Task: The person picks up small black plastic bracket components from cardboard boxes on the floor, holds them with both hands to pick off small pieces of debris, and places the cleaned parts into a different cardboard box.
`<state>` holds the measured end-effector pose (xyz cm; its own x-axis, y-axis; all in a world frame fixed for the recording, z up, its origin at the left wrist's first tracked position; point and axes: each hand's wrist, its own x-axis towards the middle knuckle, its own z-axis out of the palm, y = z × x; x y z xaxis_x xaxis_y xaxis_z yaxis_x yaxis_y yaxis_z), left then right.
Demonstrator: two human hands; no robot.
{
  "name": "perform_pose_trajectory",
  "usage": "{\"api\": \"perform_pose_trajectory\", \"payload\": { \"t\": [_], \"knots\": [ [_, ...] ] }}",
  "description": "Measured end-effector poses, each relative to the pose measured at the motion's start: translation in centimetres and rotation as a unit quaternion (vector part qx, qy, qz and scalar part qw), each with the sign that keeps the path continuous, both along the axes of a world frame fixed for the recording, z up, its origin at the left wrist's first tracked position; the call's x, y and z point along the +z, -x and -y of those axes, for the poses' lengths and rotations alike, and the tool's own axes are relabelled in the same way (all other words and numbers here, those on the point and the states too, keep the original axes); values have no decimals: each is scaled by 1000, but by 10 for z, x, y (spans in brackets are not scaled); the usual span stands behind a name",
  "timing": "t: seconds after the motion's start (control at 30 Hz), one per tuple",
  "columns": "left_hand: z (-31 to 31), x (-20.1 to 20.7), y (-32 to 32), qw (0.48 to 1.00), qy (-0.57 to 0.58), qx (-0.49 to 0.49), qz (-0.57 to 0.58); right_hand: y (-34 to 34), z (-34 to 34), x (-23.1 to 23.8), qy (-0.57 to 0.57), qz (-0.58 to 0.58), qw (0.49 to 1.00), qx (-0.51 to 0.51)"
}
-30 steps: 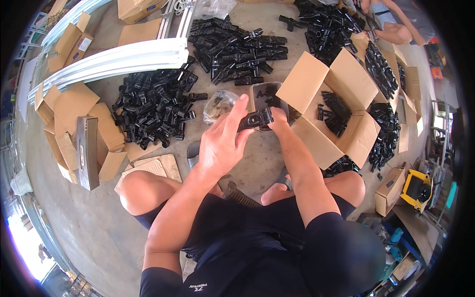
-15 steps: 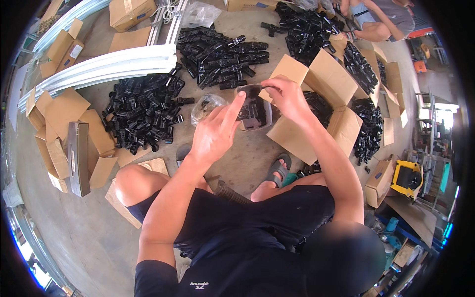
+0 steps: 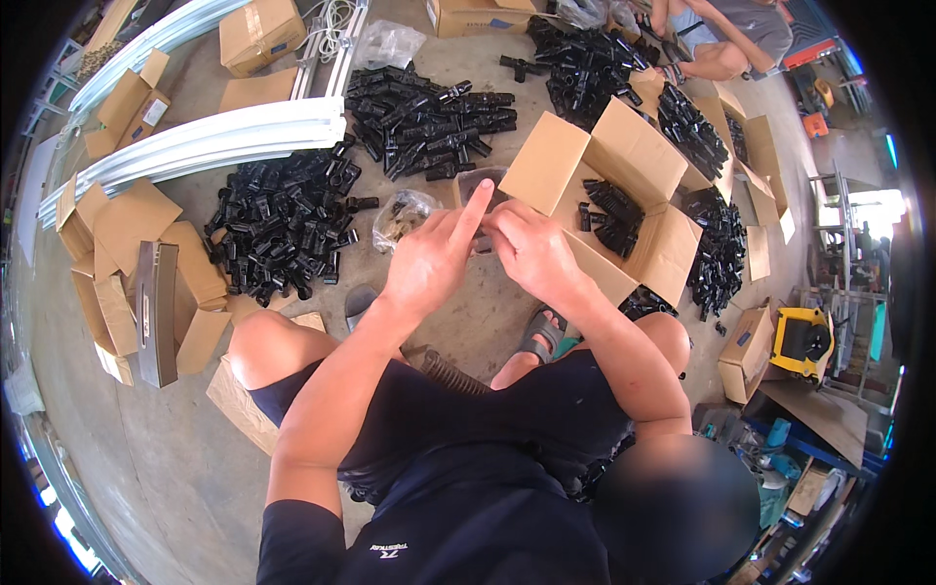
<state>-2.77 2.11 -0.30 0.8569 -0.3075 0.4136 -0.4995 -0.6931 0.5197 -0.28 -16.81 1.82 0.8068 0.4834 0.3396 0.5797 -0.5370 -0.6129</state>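
A person sits low on a concrete floor, seen from above, both bare hands raised together in front of the knees. The left hand (image 3: 429,261) has its index finger stretched straight up and forward, the other fingers curled inward toward the right hand. The right hand (image 3: 531,249) is curled closed, knuckles up, its fingertips meeting those of the left. Between the two hands sits a small dark part (image 3: 485,237), mostly hidden by the fingers; how it is gripped cannot be told.

Just beyond the right hand stands an open cardboard box (image 3: 624,156) with a few black plastic fittings (image 3: 612,214) inside. Just left of the left hand lies a clear plastic bag (image 3: 402,216). Farther left of it spreads a heap of black fittings (image 3: 283,224), and another heap (image 3: 429,122) lies beyond the hands. Long white metal rails (image 3: 214,141) lie far to the left.
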Motion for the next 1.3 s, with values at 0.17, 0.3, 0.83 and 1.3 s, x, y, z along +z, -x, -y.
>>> {"api": "perform_pose_trajectory", "payload": {
  "t": [0.17, 0.3, 0.83, 1.3],
  "knots": [
    [2, -1, 1, 1000, -6, -8, -6, 3, 1, -17, 49, 4, 999, 1],
    [4, -3, 0, 1000, -10, -8, -18, 3, -2, -23, 86, 1, 996, -5],
    [2, -9, -6, 995, 56, 44, -66, -16, -5, -20, -4, -50, 998, -47],
    [-67, 12, -21, 632, 718, 204, -206, -77, -79, -221, 157, -199, 967, -22]
  ]
}}
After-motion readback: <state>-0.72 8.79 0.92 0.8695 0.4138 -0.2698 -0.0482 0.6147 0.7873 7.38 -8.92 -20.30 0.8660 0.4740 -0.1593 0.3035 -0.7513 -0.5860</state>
